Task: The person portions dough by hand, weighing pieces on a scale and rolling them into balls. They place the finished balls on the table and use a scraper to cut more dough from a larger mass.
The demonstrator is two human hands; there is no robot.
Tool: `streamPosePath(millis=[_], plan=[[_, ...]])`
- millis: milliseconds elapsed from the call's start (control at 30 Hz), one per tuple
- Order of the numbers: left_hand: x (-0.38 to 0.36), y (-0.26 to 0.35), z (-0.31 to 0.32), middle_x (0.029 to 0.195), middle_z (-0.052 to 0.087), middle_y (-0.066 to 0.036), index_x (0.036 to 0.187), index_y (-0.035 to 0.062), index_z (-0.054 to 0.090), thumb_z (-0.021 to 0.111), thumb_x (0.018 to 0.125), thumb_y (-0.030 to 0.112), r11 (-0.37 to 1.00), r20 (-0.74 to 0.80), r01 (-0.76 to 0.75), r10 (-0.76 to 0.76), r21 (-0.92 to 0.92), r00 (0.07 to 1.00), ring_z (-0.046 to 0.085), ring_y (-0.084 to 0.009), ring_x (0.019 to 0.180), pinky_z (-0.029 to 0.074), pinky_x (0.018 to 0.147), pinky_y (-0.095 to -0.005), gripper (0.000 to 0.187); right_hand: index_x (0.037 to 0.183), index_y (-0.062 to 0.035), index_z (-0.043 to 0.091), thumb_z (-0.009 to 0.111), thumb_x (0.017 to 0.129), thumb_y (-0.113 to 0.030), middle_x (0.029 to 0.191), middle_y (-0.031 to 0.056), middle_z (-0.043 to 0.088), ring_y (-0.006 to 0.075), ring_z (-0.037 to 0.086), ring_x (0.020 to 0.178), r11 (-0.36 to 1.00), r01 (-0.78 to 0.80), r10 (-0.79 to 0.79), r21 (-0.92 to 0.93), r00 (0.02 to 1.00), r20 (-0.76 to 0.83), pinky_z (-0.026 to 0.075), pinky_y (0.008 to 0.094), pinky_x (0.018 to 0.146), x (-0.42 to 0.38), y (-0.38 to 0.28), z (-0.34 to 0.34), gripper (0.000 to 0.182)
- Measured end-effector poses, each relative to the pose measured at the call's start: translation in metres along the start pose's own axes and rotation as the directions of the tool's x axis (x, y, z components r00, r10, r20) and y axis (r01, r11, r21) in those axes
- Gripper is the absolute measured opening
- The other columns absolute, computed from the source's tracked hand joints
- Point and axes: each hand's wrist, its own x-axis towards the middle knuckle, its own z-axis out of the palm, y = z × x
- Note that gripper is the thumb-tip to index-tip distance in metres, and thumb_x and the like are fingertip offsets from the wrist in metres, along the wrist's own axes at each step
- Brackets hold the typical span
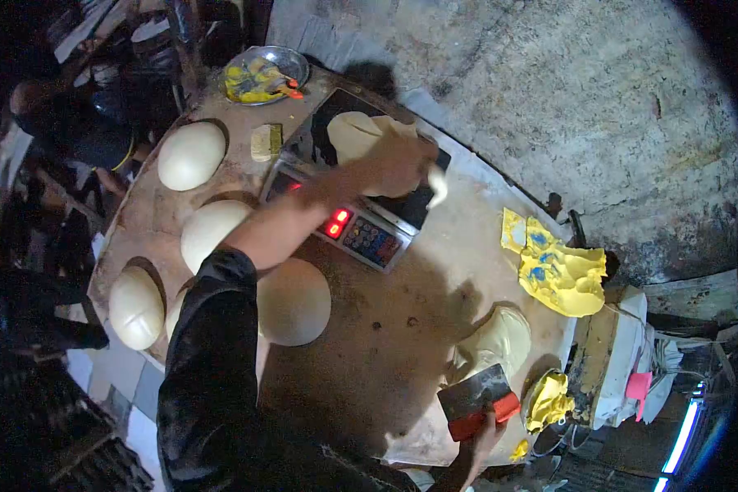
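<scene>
My left hand point(406, 160) reaches over a digital scale point(371, 238) with red lit digits, partly covered by my forearm. A pale slab of dough point(353, 135) lies on the scale's dark plate, beneath and beside the hand. A small strip of dough point(439, 187) hangs at my left fingers, which look closed on it though slightly blurred. Lower right, my right hand point(485, 435) is wrapped around the red handle of a dough scraper point(477, 400). Its dark blade lies against a soft mound of cream dough point(500, 340) on the table.
Several smooth dough balls point(192, 156) sit along the table's left side. A metal bowl point(299, 66) with yellow and blue stuff stands at the far edge. Yellow dough point(562, 275) lies right, near another yellow lump point(549, 402) in a dish. Another person's arm point(111, 180) shows at left.
</scene>
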Motion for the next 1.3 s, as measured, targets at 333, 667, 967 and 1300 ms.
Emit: streamPosePath(millis=[333,667,967,1300], plan=[[0.065,-0.067,0.012,0.103,0.059,-0.012,0.098,0.0106,0.061,0.055,0.078,0.028,0.976,0.06,-0.061,0.05,0.209,0.997,0.058,-0.0265,0.093,0.046,0.075,-0.0417,0.028,0.116,-0.002,0.046,0.06,0.076,-0.004,0.094,0.006,0.056,0.0177,0.054,0.077,1.0,0.004,-0.005,0.022,1.0,0.022,0.046,0.0306,0.069,0.007,-0.001,-0.009,0.042],[-0.104,-0.032,0.007,0.078,0.059,-0.005,0.093,0.0036,0.055,0.051,0.087,0.012,-0.024,-0.074,-0.139,-0.749,-0.99,0.659,0.054,-0.0121,0.064,0.045,0.055,-0.0253,0.012,0.12,-0.0058,0.045,0.056,0.08,-0.021,0.106,0.0064,0.055,0.0231,0.055,0.094,0.708,-0.485,0.182,0.512,0.827,0.532,0.045,0.0366,0.081,0.019,0.055,-0.086,0.044],[-0.101,-0.153,-0.017,0.081,0.062,-0.004,0.102,0.0077,0.06,0.05,0.085,0.02,0.615,-0.24,0.313,-0.649,-0.723,0.722,0.056,-0.0126,0.069,0.044,0.055,-0.0285,0.023,0.129,-0.0045,0.038,0.054,0.082,-0.023,0.124,0.0093,0.048,0.0277,0.047,0.111,0.772,-0.489,0.183,0.406,0.783,0.595,0.037,0.0439,0.094,-0.05,0.024,0.041,0.053],[-0.039,-0.194,0.067,0.096,0.06,-0.024,0.1,-0.0022,0.058,0.069,0.071,0.028,0.539,-0.044,0.24,-0.461,-0.807,0.886,0.058,-0.0353,0.093,0.045,0.08,-0.0403,0.043,0.119,-0.0016,0.039,0.058,0.08,-0.008,0.098,0.0119,0.059,0.0253,0.058,0.086,0.687,0.691,-0.571,-0.226,0.705,0.421,0.046,0.035,0.076,-0.061,-0.103,0.339,0.044]])
